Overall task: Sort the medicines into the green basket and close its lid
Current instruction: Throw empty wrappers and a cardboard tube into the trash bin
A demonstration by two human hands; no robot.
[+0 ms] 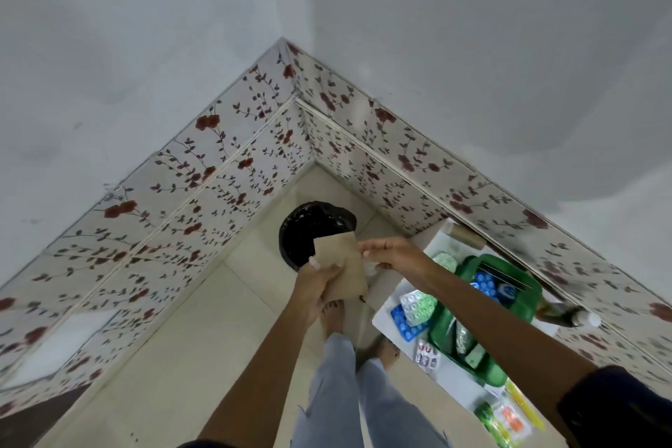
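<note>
With the left hand (320, 284) gripping the paper packet (342, 265) and the right hand (391, 255) pinching its top, empty it carefully before binning it.

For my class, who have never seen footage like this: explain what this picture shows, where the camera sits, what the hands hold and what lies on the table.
There is no machine here: a person wears a wide-angle camera on the head, looking down. The left hand grips a brown paper envelope; the right hand pinches its top edge. Both are over the floor, near a black bin. At the right, a white table carries an open green basket with blister packs inside, and more blister packs lie beside it.
</note>
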